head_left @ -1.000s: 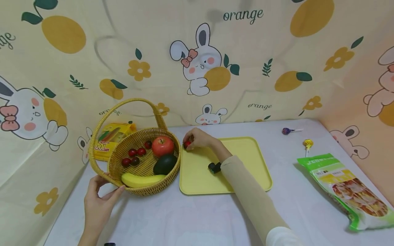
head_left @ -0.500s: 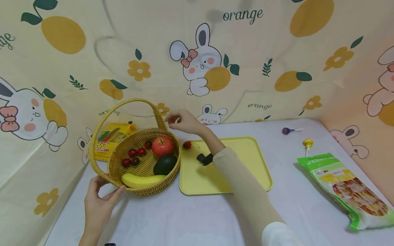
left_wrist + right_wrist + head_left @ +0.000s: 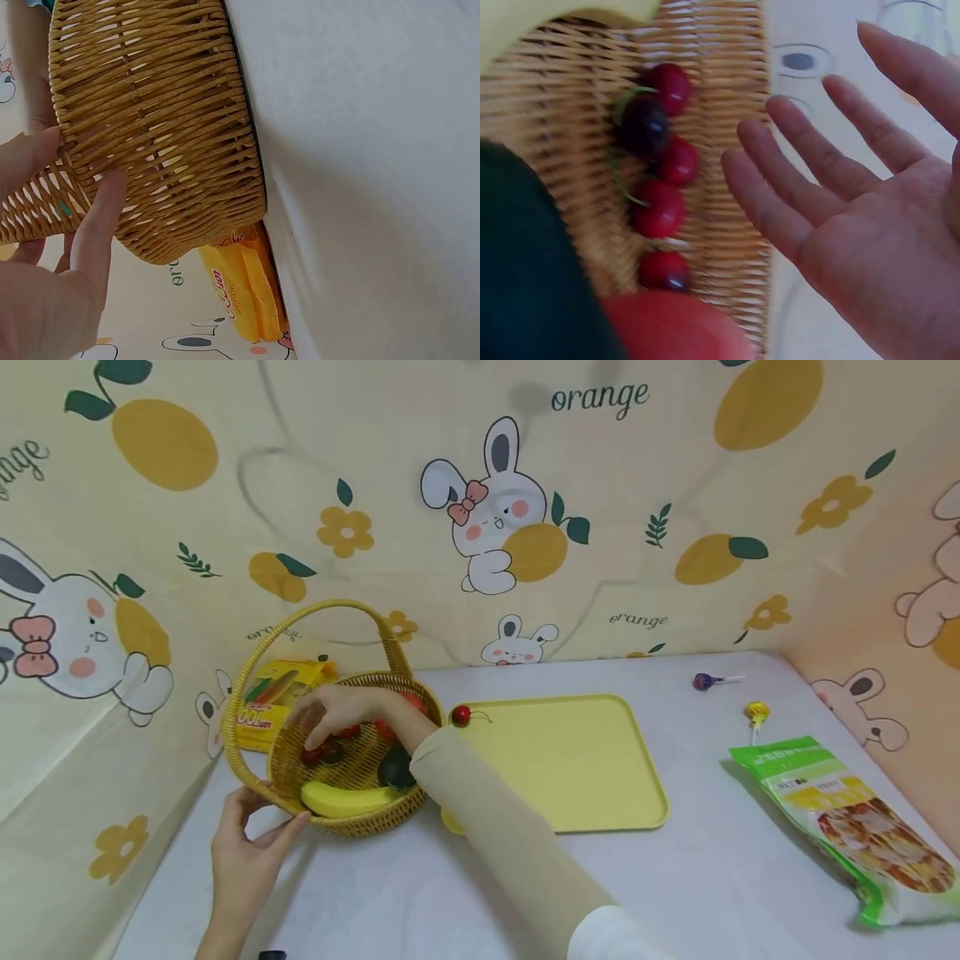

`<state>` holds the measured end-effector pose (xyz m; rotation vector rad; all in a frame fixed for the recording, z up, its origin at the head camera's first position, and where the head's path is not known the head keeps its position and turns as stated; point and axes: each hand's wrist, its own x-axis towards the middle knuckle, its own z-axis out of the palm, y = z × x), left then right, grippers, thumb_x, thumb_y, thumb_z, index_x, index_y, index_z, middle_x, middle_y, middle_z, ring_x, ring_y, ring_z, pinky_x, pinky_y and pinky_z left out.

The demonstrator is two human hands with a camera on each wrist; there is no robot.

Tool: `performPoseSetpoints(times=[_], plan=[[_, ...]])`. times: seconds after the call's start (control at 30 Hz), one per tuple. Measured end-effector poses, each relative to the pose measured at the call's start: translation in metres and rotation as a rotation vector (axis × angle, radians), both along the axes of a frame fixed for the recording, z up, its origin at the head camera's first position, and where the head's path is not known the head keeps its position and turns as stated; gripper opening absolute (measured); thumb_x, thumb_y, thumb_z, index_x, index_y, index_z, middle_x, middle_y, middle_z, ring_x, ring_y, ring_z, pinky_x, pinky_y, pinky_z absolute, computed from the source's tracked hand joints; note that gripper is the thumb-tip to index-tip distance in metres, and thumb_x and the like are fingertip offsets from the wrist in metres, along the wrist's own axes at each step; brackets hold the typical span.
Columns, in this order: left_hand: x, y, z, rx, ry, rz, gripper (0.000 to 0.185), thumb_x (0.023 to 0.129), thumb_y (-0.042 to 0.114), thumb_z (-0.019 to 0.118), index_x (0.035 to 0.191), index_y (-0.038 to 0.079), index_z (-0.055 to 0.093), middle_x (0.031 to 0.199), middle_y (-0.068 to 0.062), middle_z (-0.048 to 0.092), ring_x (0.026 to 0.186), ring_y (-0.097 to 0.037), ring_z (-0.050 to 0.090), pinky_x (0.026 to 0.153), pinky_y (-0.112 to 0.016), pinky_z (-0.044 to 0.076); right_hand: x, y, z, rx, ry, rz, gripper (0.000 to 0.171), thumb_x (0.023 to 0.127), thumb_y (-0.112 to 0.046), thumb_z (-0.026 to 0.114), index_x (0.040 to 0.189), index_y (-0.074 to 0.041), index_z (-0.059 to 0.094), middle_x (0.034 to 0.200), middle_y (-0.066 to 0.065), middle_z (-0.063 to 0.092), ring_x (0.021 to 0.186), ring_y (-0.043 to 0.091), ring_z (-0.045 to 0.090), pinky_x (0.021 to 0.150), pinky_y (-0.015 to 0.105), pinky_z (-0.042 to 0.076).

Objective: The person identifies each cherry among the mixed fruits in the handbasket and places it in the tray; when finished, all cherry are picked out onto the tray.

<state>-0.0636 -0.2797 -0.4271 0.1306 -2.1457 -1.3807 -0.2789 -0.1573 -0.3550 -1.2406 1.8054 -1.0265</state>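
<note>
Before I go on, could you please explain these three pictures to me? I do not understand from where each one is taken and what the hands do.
No machine here: a person works with bare hands. The wide picture comes from a camera on the head; the two close ones come from cameras on the wrists. On the table stand a wicker basket with a banana and cherries, and a yellow tray with one cherry at its corner. Lollipops and a snack bag lie to the right. The left hand holds the basket's rim. The right hand is open over the cherries and holds nothing.
</note>
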Motion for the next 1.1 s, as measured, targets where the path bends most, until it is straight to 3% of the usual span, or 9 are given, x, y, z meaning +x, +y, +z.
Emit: performPoseSetpoints(times=[0.07,0.17,0.37,0.5,0.67,0.8,0.97,1.1], plan=[[0.0,0.0,0.0,0.0,-0.008,-0.001,0.059,0.072,-0.021,0.078,0.123,-0.009,0.05,0.11,-0.008,0.054,0.105,-0.014,0.055,0.07,-0.014,0.061,0.001,-0.005,-0.008,0.035,-0.042,-0.011,0.054,0.092,-0.009,0.071,0.142,-0.003,0.052,0.135,0.02,0.057,0.102,0.021,0.06,0.088,0.039,0.057],[0.0,0.001,0.0,0.0,-0.023,-0.012,0.058,0.074,-0.019,0.078,0.123,-0.008,0.05,0.111,-0.01,0.054,0.105,-0.014,0.055,0.071,-0.015,0.061,0.0,-0.01,-0.019,0.062,-0.063,-0.025,0.059,0.091,-0.01,0.073,0.145,-0.006,0.05,0.133,0.021,0.059,0.096,0.021,0.061,0.091,0.048,0.055],[0.0,0.002,0.0,-0.01,-0.031,-0.034,0.057,0.076,-0.019,0.076,0.125,-0.009,0.048,0.115,-0.016,0.053,0.108,-0.019,0.055,0.071,-0.018,0.062,-0.004,-0.01,-0.032,0.129,-0.04,-0.045,0.063,0.091,-0.003,0.071,0.148,-0.008,0.045,0.137,0.019,0.055,0.1,0.015,0.058,0.089,0.036,0.057],[0.0,0.001,-0.001,-0.018,-0.023,-0.03,0.057,0.075,-0.019,0.076,0.124,-0.009,0.049,0.114,-0.016,0.053,0.108,-0.019,0.055,0.071,-0.018,0.062,-0.003,-0.01,-0.035,0.175,-0.068,-0.042,0.062,0.09,0.002,0.069,0.147,-0.007,0.046,0.135,0.017,0.055,0.101,0.013,0.059,0.091,0.035,0.059],[0.001,0.0,-0.001,-0.028,-0.016,-0.018,0.058,0.074,-0.019,0.077,0.124,-0.008,0.049,0.113,-0.011,0.053,0.107,-0.017,0.055,0.07,-0.016,0.062,0.0,-0.01,-0.038,0.228,-0.173,-0.015,0.049,0.09,0.004,0.069,0.136,-0.001,0.054,0.117,0.014,0.057,0.094,0.015,0.058,0.092,0.042,0.06],[0.001,0.0,-0.001,-0.014,-0.019,-0.02,0.059,0.074,-0.019,0.078,0.124,-0.009,0.049,0.113,-0.008,0.053,0.107,-0.016,0.055,0.069,-0.016,0.062,0.002,-0.01,-0.039,0.291,-0.226,0.03,0.038,0.09,0.005,0.069,0.127,0.001,0.059,0.111,0.01,0.057,0.092,0.014,0.057,0.092,0.04,0.06],[0.002,0.0,0.001,0.004,-0.03,-0.029,0.059,0.076,-0.018,0.077,0.126,-0.008,0.049,0.114,-0.01,0.053,0.108,-0.018,0.055,0.07,-0.017,0.062,0.004,-0.01,-0.036,0.297,-0.194,0.07,0.026,0.091,0.005,0.068,0.117,0.003,0.066,0.102,0.008,0.061,0.085,0.011,0.057,0.087,0.037,0.061],[0.002,0.0,0.002,0.007,-0.035,-0.03,0.059,0.076,-0.018,0.077,0.126,-0.007,0.048,0.113,-0.01,0.052,0.108,-0.017,0.055,0.07,-0.017,0.062,0.003,-0.007,-0.023,0.213,-0.083,0.079,0.02,0.095,-0.004,0.066,0.114,0.002,0.069,0.095,0.006,0.067,0.083,0.016,0.061,0.084,0.038,0.061]])
